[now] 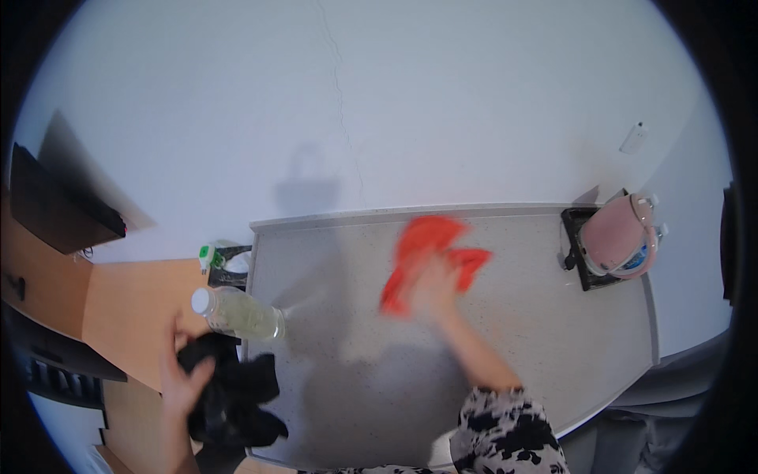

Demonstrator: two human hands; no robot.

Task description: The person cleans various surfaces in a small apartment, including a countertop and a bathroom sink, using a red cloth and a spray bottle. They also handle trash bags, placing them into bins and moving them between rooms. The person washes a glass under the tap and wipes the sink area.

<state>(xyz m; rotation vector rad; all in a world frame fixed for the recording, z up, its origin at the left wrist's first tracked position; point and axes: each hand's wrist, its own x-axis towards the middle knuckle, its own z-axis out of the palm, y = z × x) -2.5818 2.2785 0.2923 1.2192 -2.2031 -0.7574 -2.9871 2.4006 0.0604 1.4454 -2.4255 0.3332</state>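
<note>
My right hand presses a red cloth to the speckled grey countertop; both hand and cloth are blurred by motion. At the lower left, my left hand grips a black item that looks like a soft bag, its thumb laid over the near side. That item overlaps the counter's left edge. Just beyond it stands a clear plastic bottle with a white cap and pale yellowish liquid, close to the left hand but apart from it.
A pink electric kettle sits on a black tray at the counter's right end. On the left, a lower wooden desk holds a black tissue box and a green-and-white plug-in device. A white wall rises behind the counter.
</note>
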